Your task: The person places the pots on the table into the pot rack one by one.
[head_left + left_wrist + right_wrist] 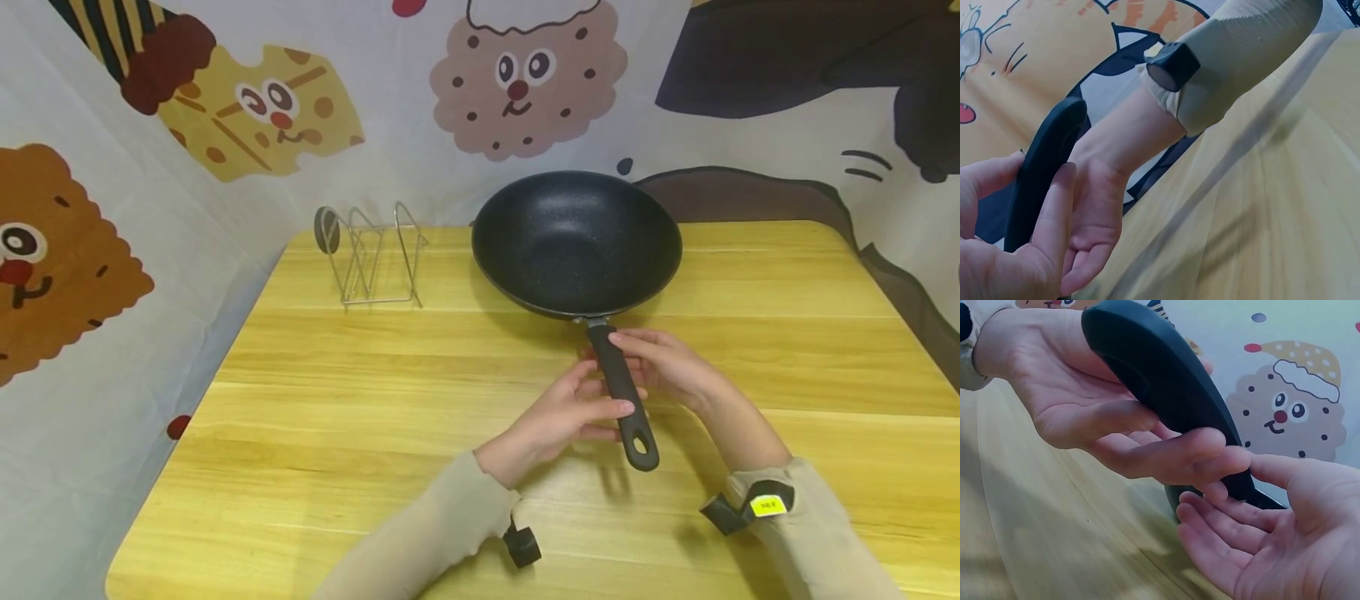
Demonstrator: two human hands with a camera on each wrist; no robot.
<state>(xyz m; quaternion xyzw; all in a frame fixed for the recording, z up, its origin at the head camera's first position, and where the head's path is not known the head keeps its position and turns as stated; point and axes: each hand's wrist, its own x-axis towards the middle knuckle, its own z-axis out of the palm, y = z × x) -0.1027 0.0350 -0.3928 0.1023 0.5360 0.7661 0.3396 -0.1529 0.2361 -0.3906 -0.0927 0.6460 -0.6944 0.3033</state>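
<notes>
A black wok [573,250] with one long dark handle [617,371] is at the back of the table, its bowl facing up and its handle toward me. My left hand [566,412] grips the handle near its holed end, thumb on top and fingers beneath. Closer to the bowl, my right hand [671,367] pinches the handle from the right side. In the right wrist view the left hand's fingers [1179,456] curl under the handle [1166,369], and the right hand [1297,531] holds its lower part. The left wrist view shows the handle [1041,169] between the left thumb and fingers.
A silver wire rack [381,300] with a round dark disc [327,231] at its left stands on the wooden table [322,433], left of the wok. Behind the table hangs a white cloth [390,92] printed with cartoon food. Both sleeves carry small black wrist devices.
</notes>
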